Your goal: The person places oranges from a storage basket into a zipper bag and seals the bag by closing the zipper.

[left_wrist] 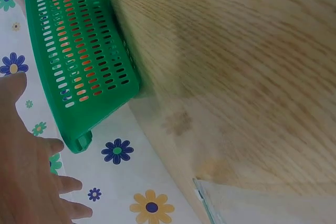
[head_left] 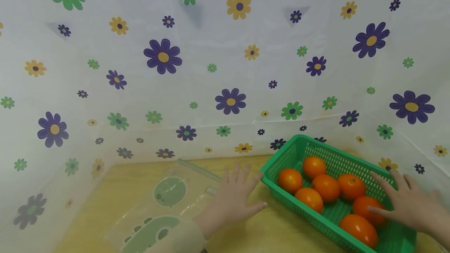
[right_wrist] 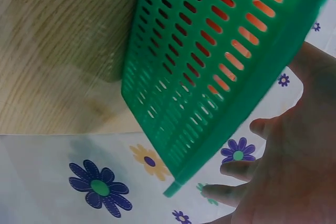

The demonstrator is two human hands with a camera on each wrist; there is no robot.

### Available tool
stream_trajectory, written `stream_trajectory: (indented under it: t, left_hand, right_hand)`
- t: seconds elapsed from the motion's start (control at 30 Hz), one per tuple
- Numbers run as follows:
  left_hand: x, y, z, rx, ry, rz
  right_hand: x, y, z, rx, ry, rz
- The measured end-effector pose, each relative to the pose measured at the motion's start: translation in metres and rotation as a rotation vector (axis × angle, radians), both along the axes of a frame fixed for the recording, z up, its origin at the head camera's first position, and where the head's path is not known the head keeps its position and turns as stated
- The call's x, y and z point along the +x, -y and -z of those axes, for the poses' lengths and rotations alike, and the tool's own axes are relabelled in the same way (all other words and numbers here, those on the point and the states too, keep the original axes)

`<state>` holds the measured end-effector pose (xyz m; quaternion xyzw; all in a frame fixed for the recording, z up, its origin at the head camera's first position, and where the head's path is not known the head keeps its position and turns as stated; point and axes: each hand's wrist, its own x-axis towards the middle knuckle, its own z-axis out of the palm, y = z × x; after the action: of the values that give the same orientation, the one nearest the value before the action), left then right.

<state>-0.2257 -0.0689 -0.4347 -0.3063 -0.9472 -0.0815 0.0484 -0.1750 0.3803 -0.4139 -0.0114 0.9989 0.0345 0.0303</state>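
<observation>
A green perforated basket (head_left: 281,155) sits on the wooden table at the right and holds several oranges (head_left: 327,187). My right hand (head_left: 404,202) hovers over the basket's right side with fingers spread, its fingertips close to one orange (head_left: 365,208). My left hand (head_left: 233,198) lies flat with spread fingers on the table, on the edge of a clear zip bag (head_left: 168,202) printed with green shapes. The basket's wall (left_wrist: 79,61) fills the left wrist view beside the left hand (left_wrist: 26,177). In the right wrist view the right hand (right_wrist: 283,182) shows beside the basket (right_wrist: 210,77).
A white cloth with purple, green and yellow flowers (head_left: 225,69) walls in the table at the back and both sides. Bare wooden tabletop (head_left: 267,229) lies between the bag and the basket. The bag's zip strip (left_wrist: 202,203) shows in the left wrist view.
</observation>
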Motion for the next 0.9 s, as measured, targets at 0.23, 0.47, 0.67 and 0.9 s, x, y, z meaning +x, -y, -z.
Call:
stream_trajectory:
  t: [0.23,0.47,0.67,0.9]
  left_hand:
    - [0.004,-0.003,-0.001,-0.052,-0.061,0.025]
    - [0.006,-0.004,-0.001,-0.09,-0.061,0.038]
    - [0.008,-0.007,-0.002,-0.126,-0.098,0.049]
    - [0.008,-0.008,-0.003,-0.131,-0.114,0.053]
  right_hand:
    - [0.001,0.0,0.003,-0.018,0.048,0.03]
    - [-0.004,-0.009,0.01,-0.036,0.061,0.048]
    - [-0.007,-0.015,0.015,-0.048,0.086,0.07]
    - [-0.012,-0.022,0.016,-0.044,0.073,0.083]
